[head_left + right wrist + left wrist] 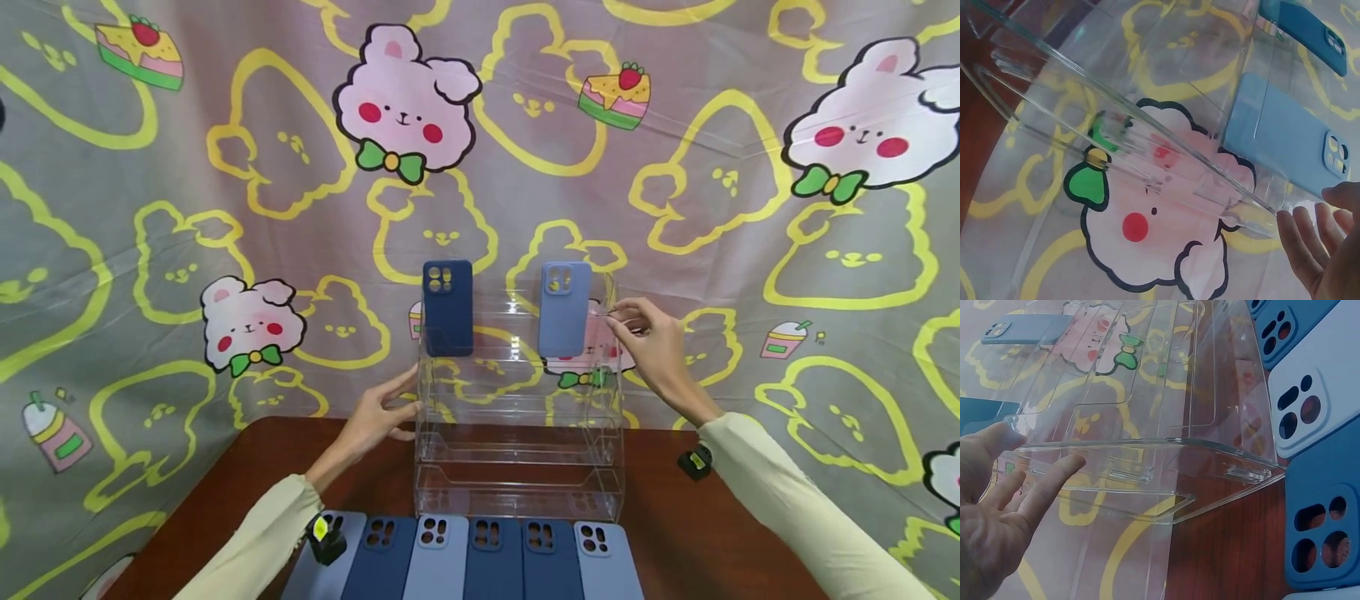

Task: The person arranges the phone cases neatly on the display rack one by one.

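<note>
A clear acrylic tiered display stand [517, 454] stands upright on the table. On its top tier, a dark blue phone case [448, 312] leans at the left and a light blue phone case [564, 312] at the right. My left hand [382, 408] is at the stand's left side, its fingers [1054, 487] extended along the clear panel and its thumb near the front edge. At the upper right edge, my right hand [648, 333] has fingertips [1285, 219] against or very near the side panel, the thumb close to the light blue case. Neither hand holds a case.
Several light and dark blue phone cases [492, 562] lie in a row on the brown wooden table [697, 517], just in front of the stand. Behind it hangs a patterned cloth [510, 183] with cartoon figures.
</note>
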Tool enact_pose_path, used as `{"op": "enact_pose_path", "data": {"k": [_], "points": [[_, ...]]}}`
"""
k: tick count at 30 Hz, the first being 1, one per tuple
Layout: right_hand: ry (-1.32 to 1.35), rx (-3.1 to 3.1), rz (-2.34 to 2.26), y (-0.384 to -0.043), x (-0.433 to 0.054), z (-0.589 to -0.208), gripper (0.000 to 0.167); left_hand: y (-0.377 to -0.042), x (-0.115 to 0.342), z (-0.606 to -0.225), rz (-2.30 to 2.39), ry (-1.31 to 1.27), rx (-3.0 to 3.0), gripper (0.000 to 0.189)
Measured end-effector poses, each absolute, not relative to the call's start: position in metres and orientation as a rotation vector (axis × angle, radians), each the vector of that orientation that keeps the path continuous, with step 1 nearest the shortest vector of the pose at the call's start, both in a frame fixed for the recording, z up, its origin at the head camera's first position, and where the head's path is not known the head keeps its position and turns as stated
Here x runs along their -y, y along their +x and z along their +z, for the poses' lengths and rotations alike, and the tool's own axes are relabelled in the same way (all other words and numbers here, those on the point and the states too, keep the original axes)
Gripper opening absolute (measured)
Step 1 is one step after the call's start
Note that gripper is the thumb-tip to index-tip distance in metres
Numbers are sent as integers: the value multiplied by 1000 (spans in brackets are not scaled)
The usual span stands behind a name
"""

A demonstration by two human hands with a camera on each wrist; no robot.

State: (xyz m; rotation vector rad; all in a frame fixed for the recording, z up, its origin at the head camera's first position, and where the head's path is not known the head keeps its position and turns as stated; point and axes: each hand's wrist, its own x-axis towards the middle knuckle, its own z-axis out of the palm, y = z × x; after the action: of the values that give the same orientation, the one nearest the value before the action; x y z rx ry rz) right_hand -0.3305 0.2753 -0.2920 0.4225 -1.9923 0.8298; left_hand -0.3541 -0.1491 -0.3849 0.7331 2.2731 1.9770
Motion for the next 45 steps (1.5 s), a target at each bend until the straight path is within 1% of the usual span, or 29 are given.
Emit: {"op": "enact_pose_path", "data": {"k": [4, 9, 15, 21, 25, 28, 30, 35, 37, 38, 40, 42, 45], "points": [[361, 2050, 822, -316, -279, -305, 19, -354, 149, -383, 1965, 742, -2276, 68], [252, 2167, 787, -298, -284, -330, 9, -353, 150, -383, 1958, 740, -2285, 69], [120, 2460, 749, -272, -295, -364, 25, -352, 149, -385, 1961, 746, -2293, 68], [-48, 2911, 951, -247, -301, -399, 34, -352, 144, -386, 1949, 753, -2271, 69], [-170, 3136, 1020, -240, -300, -411, 36, -352, 146, -385, 1952, 738, -2284, 69], [-212, 3226, 1105, -240, -304, -423, 38, -352, 147, -384, 1953, 732, -2303, 68], [-195, 3278, 1203, -246, -313, -441, 44, -352, 146, -385, 1953, 722, -2302, 68], [-138, 3235, 1539, -277, -347, -519, 76, -349, 147, -385, 1951, 703, -2314, 69], [-179, 3171, 1594, -282, -351, -539, 84, -349, 145, -385, 1956, 708, -2308, 68], [-216, 3148, 1600, -281, -351, -542, 85, -349, 145, -384, 1956, 714, -2300, 68], [-256, 3147, 1511, -272, -338, -532, 85, -350, 144, -384, 1954, 720, -2292, 69], [-287, 3139, 1447, -256, -318, -511, 79, -349, 144, -384, 1950, 707, -2298, 69], [-285, 3111, 1399, -235, -291, -479, 64, -348, 145, -384, 1944, 700, -2318, 68]]}}
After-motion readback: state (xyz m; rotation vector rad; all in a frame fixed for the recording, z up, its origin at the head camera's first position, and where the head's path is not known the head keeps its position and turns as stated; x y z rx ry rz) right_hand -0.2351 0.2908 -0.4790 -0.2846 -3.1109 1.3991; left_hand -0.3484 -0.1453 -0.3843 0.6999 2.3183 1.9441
